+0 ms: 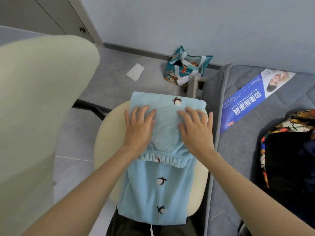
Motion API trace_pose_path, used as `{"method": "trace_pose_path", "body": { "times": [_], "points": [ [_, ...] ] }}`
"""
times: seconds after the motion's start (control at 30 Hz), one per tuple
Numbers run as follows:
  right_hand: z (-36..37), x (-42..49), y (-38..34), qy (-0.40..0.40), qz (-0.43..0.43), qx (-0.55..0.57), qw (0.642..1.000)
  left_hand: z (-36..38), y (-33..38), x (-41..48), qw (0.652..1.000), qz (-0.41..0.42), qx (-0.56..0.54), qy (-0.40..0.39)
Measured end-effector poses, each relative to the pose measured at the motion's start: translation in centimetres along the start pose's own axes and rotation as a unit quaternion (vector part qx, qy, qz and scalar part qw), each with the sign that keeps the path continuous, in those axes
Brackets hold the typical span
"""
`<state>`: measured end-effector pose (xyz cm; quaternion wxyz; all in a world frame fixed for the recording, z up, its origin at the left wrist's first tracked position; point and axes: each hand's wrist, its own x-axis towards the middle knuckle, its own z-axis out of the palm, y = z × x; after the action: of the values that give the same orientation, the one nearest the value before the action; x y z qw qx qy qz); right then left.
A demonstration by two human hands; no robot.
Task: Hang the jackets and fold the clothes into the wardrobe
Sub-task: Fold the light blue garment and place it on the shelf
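Light blue fleece trousers (156, 189) with small penguin figures lie on the round cream seat (105, 143) of a chair, one part folded over so that the elastic waistband crosses the middle. My left hand (139, 128) lies flat with spread fingers on the left of the folded upper part. My right hand (196, 130) lies flat on its right side. Both press the cloth down. A dark garment with a colourful patterned lining (288, 150) lies on the mattress at the right.
The cream chair back (34, 116) fills the left. A grey mattress (238, 150) with a blue label (252, 97) runs along the right. On the grey floor lie a teal shopping bag (185, 67) and a white sheet of paper (135, 72). A wardrobe door (56, 16) stands at top left.
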<state>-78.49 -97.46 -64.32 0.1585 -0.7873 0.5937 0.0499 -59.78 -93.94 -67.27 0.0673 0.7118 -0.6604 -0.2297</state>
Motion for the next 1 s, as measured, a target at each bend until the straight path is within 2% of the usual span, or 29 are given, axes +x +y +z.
{"method": "trace_pose_path", "body": {
  "times": [0.07, 0.1, 0.13, 0.2, 0.27, 0.3, 0.37, 0.5, 0.73, 0.87, 1.0],
  "points": [
    [-1.7, 1.9, 0.3, 0.045, 0.012, 0.038, 0.998, -2.0, -0.4, 2.4, 0.992, 0.012, -0.102, 0.068],
    [-2.5, 3.0, 0.5, 0.023, 0.031, 0.056, 0.998, -3.0, -0.6, 3.8, 0.986, 0.004, -0.152, 0.069],
    [-3.1, 4.2, 0.7, -0.024, 0.050, 0.071, 0.996, -3.8, -0.7, 5.3, 0.985, 0.002, -0.168, 0.036],
    [-3.6, 6.4, 1.3, -0.141, 0.071, 0.067, 0.985, -4.4, -0.7, 7.7, 0.991, 0.024, -0.081, -0.102],
    [-3.4, 7.6, 1.7, -0.222, 0.075, 0.033, 0.972, -4.2, -0.6, 9.0, 0.970, 0.038, 0.053, -0.233],
    [-3.2, 7.7, 1.8, -0.237, 0.078, 0.018, 0.968, -4.0, -0.5, 9.3, 0.958, 0.041, 0.093, -0.267],
    [-2.6, 7.6, 1.8, -0.229, 0.076, -0.006, 0.971, -3.4, 0.0, 9.5, 0.949, 0.030, 0.129, -0.285],
    [-2.6, 6.4, 1.6, -0.154, 0.018, -0.068, 0.986, -3.0, 1.2, 8.8, 0.959, 0.048, 0.184, -0.209],
    [-8.1, 6.4, 2.2, -0.010, 0.008, -0.063, 0.998, -8.1, 3.5, 9.4, 0.977, 0.105, 0.183, -0.030],
    [-11.8, 7.8, 2.1, 0.102, 0.001, -0.064, 0.993, -11.1, 5.1, 10.7, 0.973, 0.118, 0.178, 0.087],
    [-12.2, 5.1, 1.6, 0.169, -0.003, -0.069, 0.983, -11.6, 5.5, 7.8, 0.957, 0.168, 0.153, 0.182]
  ]
}}
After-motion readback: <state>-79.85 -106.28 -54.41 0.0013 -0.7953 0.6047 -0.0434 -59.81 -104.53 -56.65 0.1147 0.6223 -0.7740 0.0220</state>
